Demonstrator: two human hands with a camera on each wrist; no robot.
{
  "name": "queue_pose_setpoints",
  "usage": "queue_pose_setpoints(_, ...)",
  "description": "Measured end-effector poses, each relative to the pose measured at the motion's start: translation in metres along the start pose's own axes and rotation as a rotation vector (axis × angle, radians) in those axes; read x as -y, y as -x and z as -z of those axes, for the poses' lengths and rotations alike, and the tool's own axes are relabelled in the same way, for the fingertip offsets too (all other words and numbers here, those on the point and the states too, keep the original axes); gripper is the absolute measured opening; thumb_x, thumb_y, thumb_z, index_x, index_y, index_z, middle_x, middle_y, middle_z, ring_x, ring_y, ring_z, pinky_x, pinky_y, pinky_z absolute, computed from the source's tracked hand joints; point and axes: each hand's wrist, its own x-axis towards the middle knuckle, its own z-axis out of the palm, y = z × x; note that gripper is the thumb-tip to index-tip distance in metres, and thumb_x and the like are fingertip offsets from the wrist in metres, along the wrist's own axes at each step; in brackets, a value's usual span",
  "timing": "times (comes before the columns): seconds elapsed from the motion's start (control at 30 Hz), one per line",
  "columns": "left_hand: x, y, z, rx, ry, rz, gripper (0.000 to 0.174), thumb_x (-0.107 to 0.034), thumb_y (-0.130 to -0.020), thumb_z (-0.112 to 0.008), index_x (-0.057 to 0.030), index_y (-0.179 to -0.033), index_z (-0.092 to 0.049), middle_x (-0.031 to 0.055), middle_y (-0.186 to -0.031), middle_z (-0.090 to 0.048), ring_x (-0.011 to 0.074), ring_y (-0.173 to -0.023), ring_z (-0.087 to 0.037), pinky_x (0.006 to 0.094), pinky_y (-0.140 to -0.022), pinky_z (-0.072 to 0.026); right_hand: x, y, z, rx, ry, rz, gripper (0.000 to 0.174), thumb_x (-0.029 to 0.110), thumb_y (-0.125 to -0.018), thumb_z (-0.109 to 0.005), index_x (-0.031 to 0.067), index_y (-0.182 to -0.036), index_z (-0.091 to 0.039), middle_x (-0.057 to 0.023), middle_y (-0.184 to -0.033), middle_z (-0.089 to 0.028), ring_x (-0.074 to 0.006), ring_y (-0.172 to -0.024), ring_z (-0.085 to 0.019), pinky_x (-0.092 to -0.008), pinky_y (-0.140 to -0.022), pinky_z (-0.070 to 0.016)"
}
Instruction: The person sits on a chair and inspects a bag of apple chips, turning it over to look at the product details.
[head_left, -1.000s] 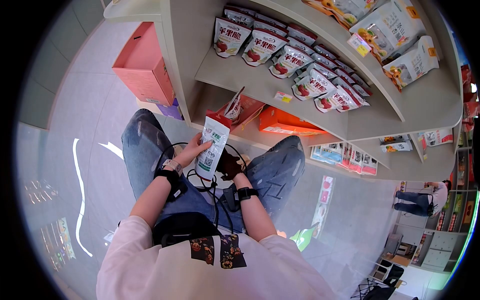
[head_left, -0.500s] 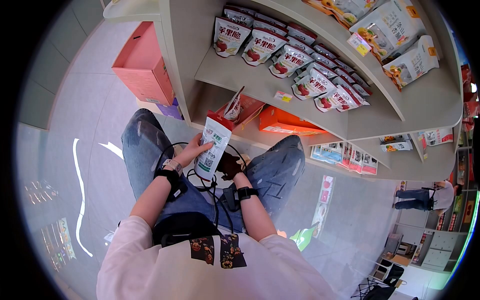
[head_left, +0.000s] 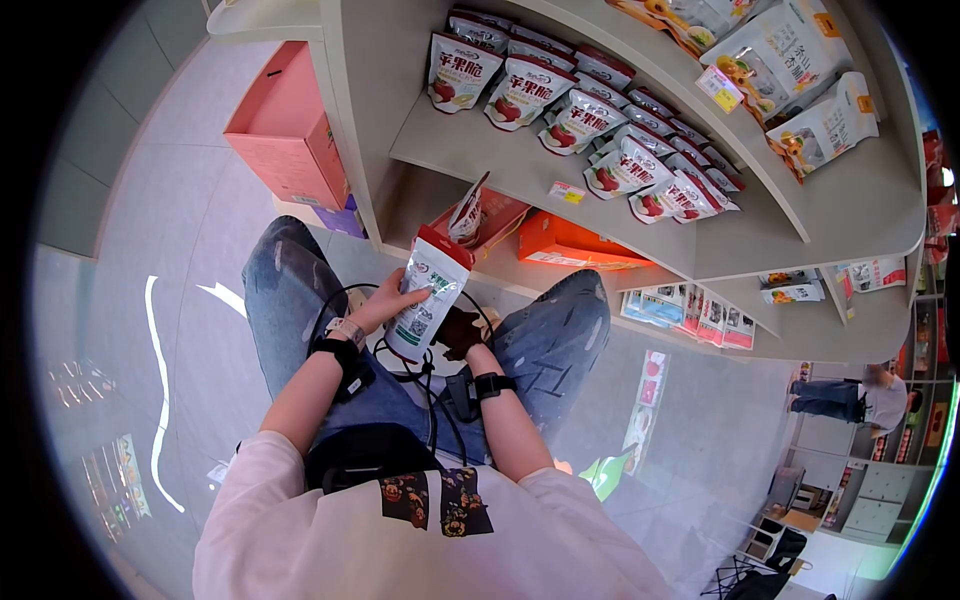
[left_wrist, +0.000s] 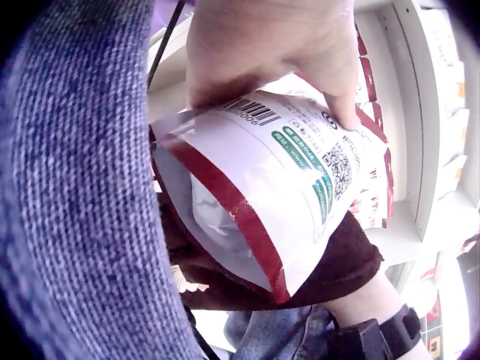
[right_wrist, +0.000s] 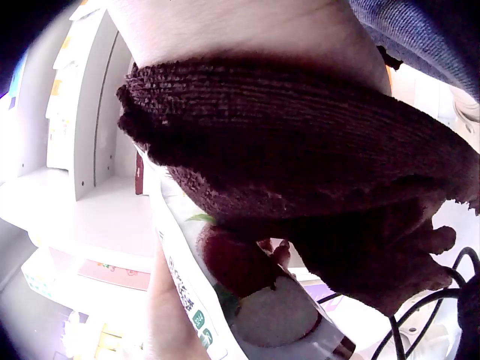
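My left hand (head_left: 385, 302) grips a white and red pouch of apple crisps (head_left: 428, 300) by one side, thumb on its printed back. In the left wrist view, the barcode and green text on the pouch (left_wrist: 262, 157) face up. My right hand (right_wrist: 247, 30) holds a dark brown cloth (right_wrist: 300, 150) against the other side of the pouch; this cloth covers most of its fingers. The cloth (head_left: 460, 335) shows beside the pouch above my lap in the head view. An apple picture on the pouch's front appears below the cloth in the right wrist view.
Ahead stands a shelf unit (head_left: 440, 140) with rows of similar apple pouches (head_left: 530, 95). Another pouch (head_left: 466, 215) stands in the lower compartment, near an orange box (head_left: 580, 243). A pink box (head_left: 290, 145) is at left. Black cables (head_left: 432, 410) hang across my lap. Another person stands far right.
The pouch has tilted to the right at its top and turned so more of its back shows. Both hands stay nearly in place. The distant person has shifted posture.
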Motion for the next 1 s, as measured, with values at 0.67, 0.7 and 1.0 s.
queue_pose_setpoints(0.67,0.004,-0.003,0.001,0.029,0.014,0.012,0.076,-0.035,-0.073,-0.068,0.0052,-0.125,-0.03,0.0159,-0.114,-0.05,0.0195,-0.101,-0.052,0.0297,-0.084,-0.0432,-0.004,0.002,0.0,-0.027,0.037,0.099,0.041,0.012,-0.072,-0.057,0.0036,-0.109,-0.041,-0.0093,-0.074,-0.057,-0.0232,-0.068,-0.057,-0.0391,-0.064,-0.0461)
queue_pose_setpoints(0.7,0.003,-0.003,0.0,0.029,0.014,0.012,0.076,-0.035,-0.073,-0.068,0.0053,-0.125,-0.029,0.0159,-0.114,-0.05,0.0195,-0.101,-0.052,0.0296,-0.084,-0.0431,-0.004,0.003,0.0,-0.03,0.037,0.101,0.042,0.012,-0.071,-0.058,0.0032,-0.109,-0.041,-0.0096,-0.074,-0.057,-0.0238,-0.069,-0.057,-0.0392,-0.064,-0.046)
queue_pose_setpoints(1.0,0.003,-0.004,0.004,-0.012,0.135,0.017,0.073,-0.035,-0.077,-0.064,0.0048,-0.126,-0.029,0.0137,-0.114,-0.051,0.0186,-0.101,-0.051,0.0273,-0.086,-0.0404,0.005,0.005,0.009,-0.2,-0.051,0.232,0.063,0.005,-0.058,-0.068,0.0001,-0.114,-0.039,-0.015,-0.086,-0.056,-0.0311,-0.083,-0.055,-0.0401,-0.072,-0.0441)
